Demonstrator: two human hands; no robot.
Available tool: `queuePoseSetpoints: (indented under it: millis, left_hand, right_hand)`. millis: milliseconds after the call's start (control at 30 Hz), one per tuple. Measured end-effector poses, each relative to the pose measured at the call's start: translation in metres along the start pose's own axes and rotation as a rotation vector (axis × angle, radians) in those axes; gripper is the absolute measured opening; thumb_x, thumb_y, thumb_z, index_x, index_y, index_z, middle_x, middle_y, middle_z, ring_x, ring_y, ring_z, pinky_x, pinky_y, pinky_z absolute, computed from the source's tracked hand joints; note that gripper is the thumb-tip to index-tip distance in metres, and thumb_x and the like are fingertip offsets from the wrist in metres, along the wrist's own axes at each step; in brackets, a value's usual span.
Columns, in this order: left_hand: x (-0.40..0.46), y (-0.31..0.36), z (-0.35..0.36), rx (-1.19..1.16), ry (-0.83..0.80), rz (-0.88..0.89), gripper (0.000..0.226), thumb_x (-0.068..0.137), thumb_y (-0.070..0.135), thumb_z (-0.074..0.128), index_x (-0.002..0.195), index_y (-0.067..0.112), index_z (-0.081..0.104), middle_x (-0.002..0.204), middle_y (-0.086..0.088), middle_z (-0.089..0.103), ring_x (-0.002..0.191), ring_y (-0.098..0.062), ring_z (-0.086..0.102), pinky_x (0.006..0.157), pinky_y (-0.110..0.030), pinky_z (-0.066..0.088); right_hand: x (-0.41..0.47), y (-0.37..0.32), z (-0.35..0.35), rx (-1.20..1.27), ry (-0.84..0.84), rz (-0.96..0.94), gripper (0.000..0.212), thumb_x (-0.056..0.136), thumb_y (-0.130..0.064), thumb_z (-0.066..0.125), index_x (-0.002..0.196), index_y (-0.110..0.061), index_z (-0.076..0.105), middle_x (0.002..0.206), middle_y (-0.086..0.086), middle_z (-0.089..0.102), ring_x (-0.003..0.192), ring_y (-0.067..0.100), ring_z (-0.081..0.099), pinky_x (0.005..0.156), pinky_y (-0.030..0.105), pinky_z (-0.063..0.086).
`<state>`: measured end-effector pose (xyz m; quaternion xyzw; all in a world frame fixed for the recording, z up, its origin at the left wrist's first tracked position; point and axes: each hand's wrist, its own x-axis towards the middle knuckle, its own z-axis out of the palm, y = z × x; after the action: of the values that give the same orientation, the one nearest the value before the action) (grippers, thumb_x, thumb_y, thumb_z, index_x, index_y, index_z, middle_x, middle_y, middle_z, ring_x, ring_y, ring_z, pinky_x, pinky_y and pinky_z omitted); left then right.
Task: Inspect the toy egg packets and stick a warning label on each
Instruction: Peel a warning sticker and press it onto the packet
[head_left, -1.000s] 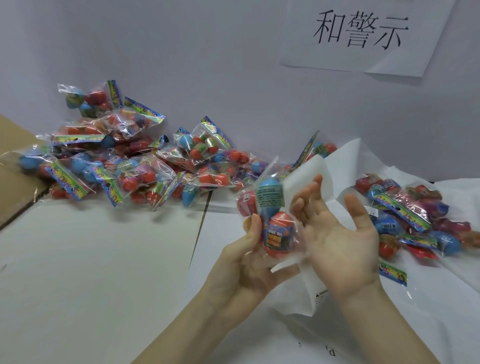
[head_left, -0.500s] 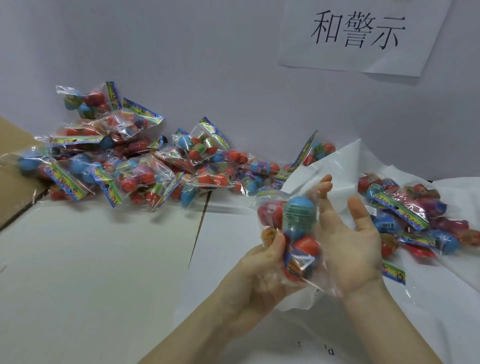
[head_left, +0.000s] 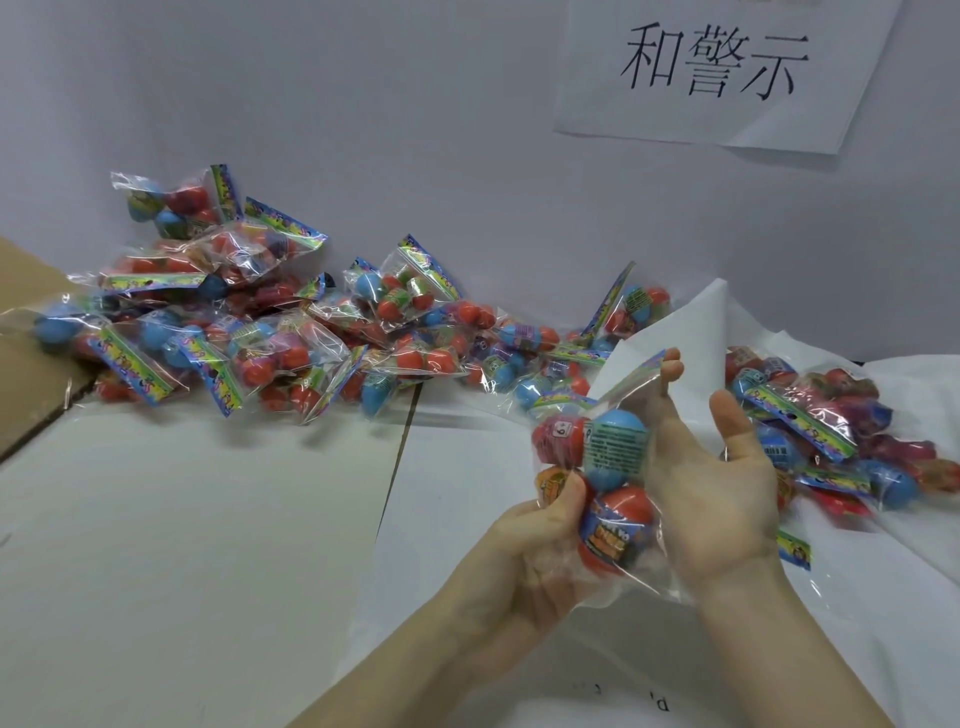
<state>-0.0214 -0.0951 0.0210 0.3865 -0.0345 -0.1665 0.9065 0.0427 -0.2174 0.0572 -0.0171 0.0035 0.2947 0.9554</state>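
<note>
A clear packet of toy eggs with red, blue and orange eggs is held up between both hands above the table. My left hand grips its lower left side, thumb pressed on an orange egg. My right hand supports the packet's right side with an open palm, its fingertips touching the packet's coloured header strip. No label shows in either hand.
A long heap of egg packets lies along the back wall at left. More packets rest on a white plastic bag at right. A cardboard box edge sits far left. A paper sign hangs on the wall.
Both hands have shifted slightly right with the packet. It has turned, so the blue egg's printed side now faces me, and my right hand has come up against it.
</note>
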Motion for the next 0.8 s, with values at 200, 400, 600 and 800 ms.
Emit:
queuePoseSetpoints:
  millis: [200,400,600,800]
  left_hand:
    - [0.001,0.021,-0.005,-0.381,0.059,0.064,0.053,0.042,0.008,0.092,0.09,-0.006,0.073,0.095,-0.022,0.069,0.08,-0.026,0.071,0.06,-0.027,0.058]
    - [0.0,0.049,-0.019,-0.489,0.23,0.261,0.05,0.063,0.024,0.069,0.108,0.003,0.064,0.094,-0.014,0.071,0.074,-0.022,0.072,0.062,-0.026,0.059]
    - [-0.004,0.056,-0.02,-0.489,0.266,0.296,0.049,0.063,0.024,0.067,0.106,0.002,0.062,0.088,-0.015,0.072,0.072,-0.022,0.072,0.053,-0.027,0.057]
    - [-0.004,0.052,-0.021,-0.43,0.246,0.281,0.041,0.07,0.027,0.063,0.1,-0.001,0.066,0.089,-0.015,0.072,0.075,-0.022,0.072,0.057,-0.029,0.058]
  right_hand:
    - [-0.004,-0.022,0.022,-0.289,-0.076,-0.438,0.022,0.076,-0.017,0.053,0.082,-0.005,0.07,0.074,0.004,0.066,0.069,0.017,0.065,0.068,0.028,0.054]
    - [0.002,-0.023,0.015,-1.834,0.022,-0.811,0.022,0.074,-0.015,0.073,0.078,-0.035,0.068,0.086,-0.01,0.064,0.083,0.0,0.055,0.069,0.012,0.039]
    - [0.011,0.013,-0.011,-2.217,-0.136,-0.876,0.036,0.063,-0.044,0.076,0.096,-0.041,0.06,0.111,-0.007,0.047,0.105,0.007,0.043,0.095,0.02,0.027]
    - [0.017,0.026,-0.026,-2.377,-0.352,-1.254,0.025,0.077,-0.034,0.064,0.096,-0.021,0.073,0.099,0.006,0.064,0.094,0.019,0.045,0.078,0.03,0.029]
